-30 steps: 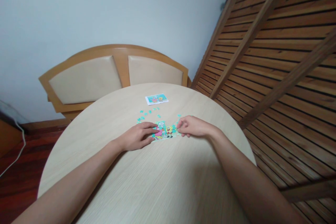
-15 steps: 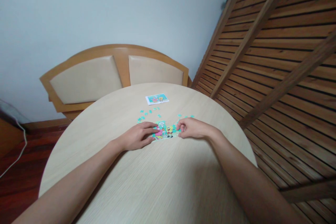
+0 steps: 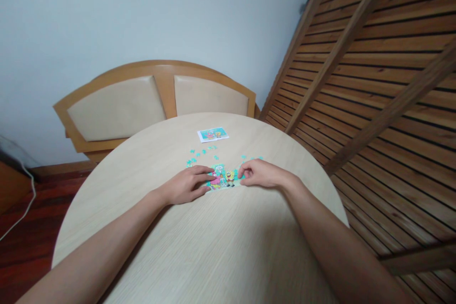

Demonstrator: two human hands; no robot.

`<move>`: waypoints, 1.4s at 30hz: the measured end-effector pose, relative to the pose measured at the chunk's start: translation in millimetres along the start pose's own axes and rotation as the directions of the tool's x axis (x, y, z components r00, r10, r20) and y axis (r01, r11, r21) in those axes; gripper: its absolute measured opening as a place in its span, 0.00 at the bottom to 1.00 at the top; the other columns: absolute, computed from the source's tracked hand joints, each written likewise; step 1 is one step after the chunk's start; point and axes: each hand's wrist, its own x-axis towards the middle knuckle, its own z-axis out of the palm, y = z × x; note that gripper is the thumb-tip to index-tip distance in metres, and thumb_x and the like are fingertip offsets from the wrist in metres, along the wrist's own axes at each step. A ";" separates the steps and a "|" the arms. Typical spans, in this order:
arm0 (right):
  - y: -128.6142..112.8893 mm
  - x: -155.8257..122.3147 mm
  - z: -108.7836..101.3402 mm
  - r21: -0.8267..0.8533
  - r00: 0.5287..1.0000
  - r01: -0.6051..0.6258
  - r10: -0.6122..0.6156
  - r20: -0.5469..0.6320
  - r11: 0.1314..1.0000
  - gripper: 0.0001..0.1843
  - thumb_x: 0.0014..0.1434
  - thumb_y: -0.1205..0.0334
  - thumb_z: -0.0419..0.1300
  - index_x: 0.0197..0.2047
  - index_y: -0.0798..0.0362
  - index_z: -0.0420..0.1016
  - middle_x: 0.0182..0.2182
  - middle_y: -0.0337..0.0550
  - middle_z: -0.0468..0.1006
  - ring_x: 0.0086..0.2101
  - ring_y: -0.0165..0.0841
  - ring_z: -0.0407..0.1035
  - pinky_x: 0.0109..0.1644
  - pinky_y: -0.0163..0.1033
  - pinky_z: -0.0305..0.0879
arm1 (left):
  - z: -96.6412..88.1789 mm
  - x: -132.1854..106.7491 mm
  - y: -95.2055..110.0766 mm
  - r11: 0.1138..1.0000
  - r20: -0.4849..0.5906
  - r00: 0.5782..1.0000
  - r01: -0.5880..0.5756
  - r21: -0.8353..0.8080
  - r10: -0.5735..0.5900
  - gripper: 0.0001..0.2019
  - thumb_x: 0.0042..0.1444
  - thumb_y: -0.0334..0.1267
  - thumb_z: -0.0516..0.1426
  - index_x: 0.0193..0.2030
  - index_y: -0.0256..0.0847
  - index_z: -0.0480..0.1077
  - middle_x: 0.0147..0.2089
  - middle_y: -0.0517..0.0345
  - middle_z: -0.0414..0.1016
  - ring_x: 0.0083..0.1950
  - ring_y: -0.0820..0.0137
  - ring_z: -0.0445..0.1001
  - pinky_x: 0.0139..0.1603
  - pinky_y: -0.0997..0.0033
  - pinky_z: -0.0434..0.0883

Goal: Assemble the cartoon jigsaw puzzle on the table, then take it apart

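A partly assembled jigsaw puzzle (image 3: pixel 223 180) with cartoon figures on a teal ground lies flat on the round table (image 3: pixel 199 247). My left hand (image 3: pixel 187 184) rests open over the puzzle's left part, fingers stretched out and covering that edge. At the puzzle's right edge, my right hand (image 3: pixel 257 174) has thumb and index finger drawn together in a pinch on a small puzzle piece, mostly hidden by the fingertips. Several loose teal puzzle pieces (image 3: pixel 193 159) are scattered beyond my left hand, and a few more lie just past my right hand.
A picture card (image 3: pixel 213 134) showing the same cartoon figures lies farther back on the table. Behind stands a wooden headboard (image 3: pixel 162 88) with cream panels against the wall. A slatted wooden frame (image 3: pixel 356 71) leans at the right. A white cable hangs at the left.
My right hand has shifted slightly left, closer against the puzzle's right edge. My left hand stays in place on the puzzle.
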 end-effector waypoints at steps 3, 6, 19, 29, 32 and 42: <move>1.9 1.2 -0.4 -0.016 1.000 0.020 -0.020 -0.009 1.000 0.12 0.53 0.61 0.62 0.40 0.53 0.83 0.25 0.37 0.75 0.26 0.29 0.64 0.28 0.33 0.54 | 0.0 0.0 -0.3 1.000 0.006 1.000 -0.003 0.004 0.003 0.18 0.69 0.41 0.53 0.63 0.44 0.70 0.64 0.45 0.70 0.62 0.58 0.71 0.64 0.53 0.70; 2.5 2.3 0.2 -0.024 1.000 0.019 -0.020 -0.017 1.000 0.11 0.52 0.63 0.62 0.38 0.53 0.83 0.25 0.38 0.75 0.26 0.29 0.65 0.29 0.33 0.55 | -1.1 0.7 0.3 1.000 0.015 1.000 0.002 0.012 -0.002 0.18 0.69 0.40 0.53 0.63 0.43 0.71 0.64 0.45 0.70 0.62 0.58 0.71 0.64 0.53 0.69; -1.5 1.9 2.5 -0.029 0.999 0.024 -0.025 -0.042 0.999 0.07 0.53 0.62 0.62 0.33 0.54 0.81 0.26 0.39 0.77 0.27 0.30 0.67 0.30 0.33 0.57 | -10.9 -3.5 -12.9 0.991 -0.087 0.987 0.136 -0.004 -0.136 0.16 0.70 0.44 0.51 0.57 0.43 0.74 0.58 0.48 0.75 0.59 0.61 0.73 0.62 0.56 0.70; -1.4 6.1 2.5 -0.151 0.958 0.199 -0.224 -0.177 0.968 0.11 0.58 0.61 0.64 0.44 0.53 0.82 0.43 0.48 0.81 0.42 0.37 0.74 0.49 0.39 0.66 | -32.5 -31.1 -58.0 0.867 -0.100 0.864 0.498 0.033 -0.493 0.14 0.64 0.44 0.53 0.45 0.39 0.77 0.46 0.50 0.79 0.45 0.62 0.77 0.48 0.62 0.73; -2.3 7.0 2.1 -0.152 0.954 0.244 -0.265 -0.143 0.958 0.12 0.58 0.62 0.64 0.46 0.54 0.81 0.45 0.49 0.81 0.45 0.38 0.74 0.52 0.40 0.66 | -30.0 -29.2 -57.0 0.883 -0.083 0.884 0.465 0.061 -0.460 0.14 0.64 0.43 0.53 0.46 0.40 0.77 0.47 0.50 0.79 0.47 0.61 0.77 0.50 0.61 0.72; 4.3 11.5 4.4 -0.180 0.952 0.272 -0.291 -0.091 0.945 0.10 0.58 0.63 0.63 0.43 0.53 0.83 0.41 0.45 0.83 0.42 0.37 0.75 0.48 0.39 0.67 | -33.6 -21.4 -36.9 0.928 -0.019 0.929 0.370 0.044 -0.369 0.14 0.64 0.49 0.56 0.47 0.43 0.77 0.44 0.53 0.77 0.42 0.64 0.76 0.45 0.65 0.72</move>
